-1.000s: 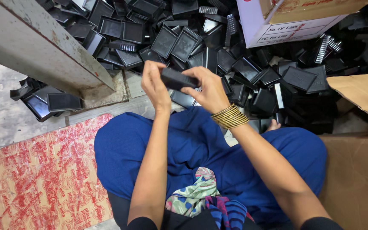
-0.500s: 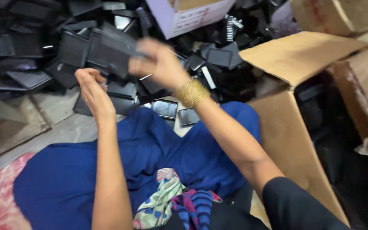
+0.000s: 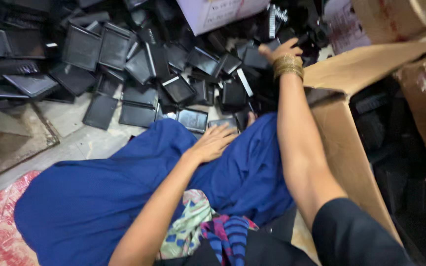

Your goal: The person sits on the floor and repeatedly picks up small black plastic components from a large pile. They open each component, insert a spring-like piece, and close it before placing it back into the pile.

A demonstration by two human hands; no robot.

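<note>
A heap of flat black plastic trays (image 3: pixel 139 64) covers the floor in front of me. My left hand (image 3: pixel 214 143) lies flat and open on my blue-clad knee (image 3: pixel 124 187), holding nothing, just short of the nearest trays (image 3: pixel 192 119). My right hand (image 3: pixel 283 49), with gold bangles (image 3: pixel 288 67) on the wrist, is stretched out into the far right of the heap beside a brown cardboard flap (image 3: pixel 366 64). Its fingers are down among dark pieces, so I cannot make out whether they grip one.
A white cardboard box (image 3: pixel 223 12) stands on the heap at the top. An open brown carton (image 3: pixel 351 162) on the right holds more black parts (image 3: pixel 371 128). A red patterned mat (image 3: pixel 1 231) lies at the lower left beside bare concrete floor (image 3: pixel 75 143).
Both hands held a black tray up before. Now my left hand has dropped onto my knee, and my right arm has reached out to the right side of the heap. The view has swung right.
</note>
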